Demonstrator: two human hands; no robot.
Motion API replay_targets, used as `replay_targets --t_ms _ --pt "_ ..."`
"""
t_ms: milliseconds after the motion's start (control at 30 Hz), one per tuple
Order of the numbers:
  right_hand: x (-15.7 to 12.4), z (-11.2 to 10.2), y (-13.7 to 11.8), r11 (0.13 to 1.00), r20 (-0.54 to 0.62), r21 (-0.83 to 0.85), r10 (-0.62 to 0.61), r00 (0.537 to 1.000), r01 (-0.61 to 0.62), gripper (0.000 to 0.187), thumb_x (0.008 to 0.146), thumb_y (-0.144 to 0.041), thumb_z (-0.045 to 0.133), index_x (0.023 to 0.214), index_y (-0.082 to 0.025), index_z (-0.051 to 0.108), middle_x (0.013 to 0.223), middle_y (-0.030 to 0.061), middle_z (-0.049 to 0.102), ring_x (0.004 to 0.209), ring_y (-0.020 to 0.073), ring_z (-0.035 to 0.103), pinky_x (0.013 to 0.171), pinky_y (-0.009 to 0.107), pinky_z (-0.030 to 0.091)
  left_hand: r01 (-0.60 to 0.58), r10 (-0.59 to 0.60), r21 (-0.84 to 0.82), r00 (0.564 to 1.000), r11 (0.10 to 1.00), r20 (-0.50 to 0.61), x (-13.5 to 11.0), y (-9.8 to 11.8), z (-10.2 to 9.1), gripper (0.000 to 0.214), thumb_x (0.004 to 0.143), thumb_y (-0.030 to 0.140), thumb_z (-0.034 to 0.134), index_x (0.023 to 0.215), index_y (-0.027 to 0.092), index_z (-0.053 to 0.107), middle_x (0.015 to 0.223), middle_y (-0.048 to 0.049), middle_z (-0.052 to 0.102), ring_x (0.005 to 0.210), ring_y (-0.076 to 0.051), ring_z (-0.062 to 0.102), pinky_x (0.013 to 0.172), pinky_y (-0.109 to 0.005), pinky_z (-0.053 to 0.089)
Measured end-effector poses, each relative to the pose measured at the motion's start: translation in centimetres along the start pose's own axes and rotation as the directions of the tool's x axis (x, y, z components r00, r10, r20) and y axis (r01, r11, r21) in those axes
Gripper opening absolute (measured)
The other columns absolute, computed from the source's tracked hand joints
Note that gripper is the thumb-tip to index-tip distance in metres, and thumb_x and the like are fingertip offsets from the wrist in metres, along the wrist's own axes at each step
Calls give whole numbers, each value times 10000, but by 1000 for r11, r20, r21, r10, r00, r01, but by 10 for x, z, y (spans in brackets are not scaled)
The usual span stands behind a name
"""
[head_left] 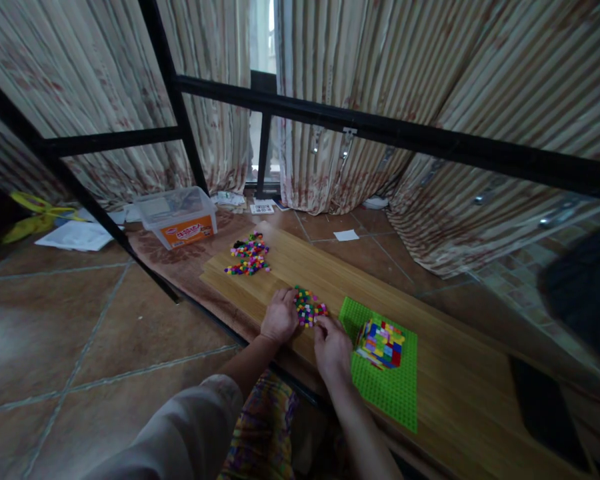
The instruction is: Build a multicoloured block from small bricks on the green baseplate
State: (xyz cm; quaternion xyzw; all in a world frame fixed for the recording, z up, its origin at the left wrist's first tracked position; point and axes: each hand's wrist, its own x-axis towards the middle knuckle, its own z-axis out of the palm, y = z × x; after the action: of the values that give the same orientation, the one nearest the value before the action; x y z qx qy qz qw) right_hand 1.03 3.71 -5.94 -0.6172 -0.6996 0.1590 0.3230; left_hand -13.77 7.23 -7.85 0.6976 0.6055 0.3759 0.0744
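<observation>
A pile of small coloured toy bricks (307,307) lies on the wooden board, between my two hands. My left hand (280,315) rests at the pile's left edge, its fingers stretched over and touching the bricks. On the near right side of the pile, my right hand (333,350) has thumb and fingers drawn together at the bricks; whatever is in them is too small to make out. Just right of that hand lies a green studded baseplate (380,398). It bears a raised, multicoloured brick build (384,343).
Further left on the wooden board (450,367) is another spread of small bricks (249,257). A clear plastic box (180,217) with an orange label stands beyond it. A dark flat object (545,410) lies at the right end. Black metal bars (300,103) cross in front of striped curtains.
</observation>
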Motion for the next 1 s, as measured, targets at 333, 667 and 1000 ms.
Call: replay_targets --t_ms 333,667,1000 --pt "8 6 3 992 2 -98 -75 997 75 243 805 -153 476 939 -241 658 1006 67 652 861 198 618 756 302 449 -6 6 -6 1000 1000 0 -1 -2 1 407 762 72 431 1140 154 558 1097 -116 588 1024 -241 546 932 -420 465" --pt "6 2 10 994 -15 -99 -48 999 47 137 827 -220 485 836 -207 620 835 55 636 742 190 601 682 295 426 -15 15 12 1000 1000 -18 -1 -2 3 382 780 75 418 1127 143 565 1083 -122 598 1001 -238 549 920 -416 476" --pt "9 9 2 989 -62 -149 -15 998 6 166 847 -251 478 790 -201 626 834 91 637 689 202 590 627 301 404 -3 4 13 1000 1000 -23 0 0 2 368 786 71 416 1111 151 567 1080 -113 594 1002 -235 549 915 -402 482"
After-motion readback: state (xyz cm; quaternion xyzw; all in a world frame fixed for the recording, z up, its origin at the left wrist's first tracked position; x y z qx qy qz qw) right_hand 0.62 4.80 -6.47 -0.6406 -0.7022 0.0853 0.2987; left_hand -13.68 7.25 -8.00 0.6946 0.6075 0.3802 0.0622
